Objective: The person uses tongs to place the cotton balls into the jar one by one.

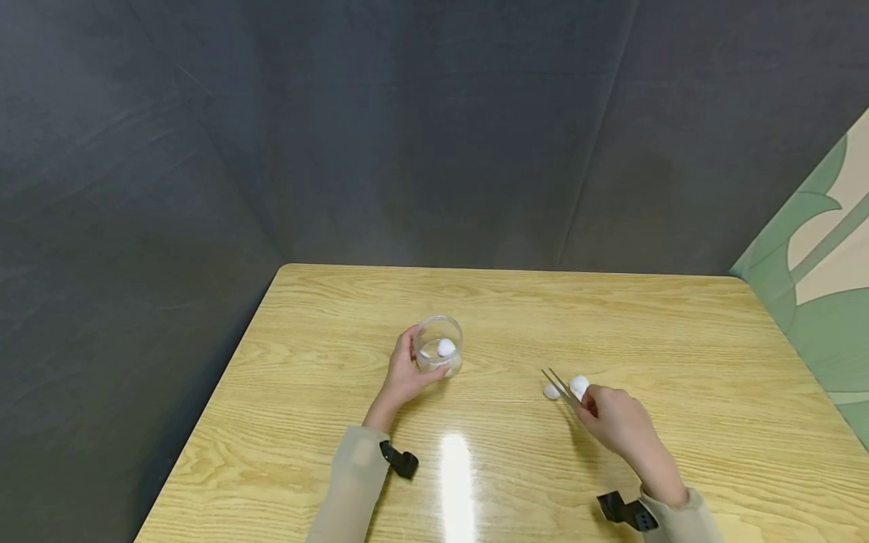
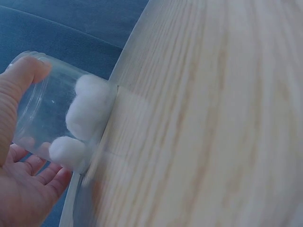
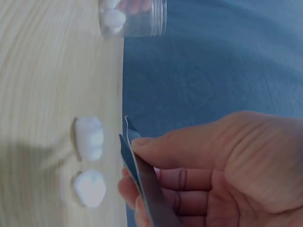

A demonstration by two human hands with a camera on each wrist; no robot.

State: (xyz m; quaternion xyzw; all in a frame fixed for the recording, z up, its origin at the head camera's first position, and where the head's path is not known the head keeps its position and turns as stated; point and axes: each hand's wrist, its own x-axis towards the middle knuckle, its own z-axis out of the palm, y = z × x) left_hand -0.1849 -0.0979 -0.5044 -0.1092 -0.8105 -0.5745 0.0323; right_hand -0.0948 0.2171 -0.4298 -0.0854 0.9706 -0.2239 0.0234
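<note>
On the table (image 1: 502, 302), nearer its left edge than its right, the left hand (image 1: 405, 375) grips an upright clear jar (image 1: 428, 338) with cotton balls (image 1: 445, 348) inside. Toward the right edge lie two loose cotton balls (image 3: 90, 189); the right hand (image 1: 618, 422) pinches tweezers (image 3: 147, 182) above them, tips apart. Picking up a ball seems in hand; the next move likely calls for lowering the tips around one and squeezing.

Right wrist view: jar (image 3: 137, 26) cut off by top edge, tweezers (image 3: 155, 189) by bottom. Left wrist view: left hand (image 2: 23, 191) cropped.
</note>
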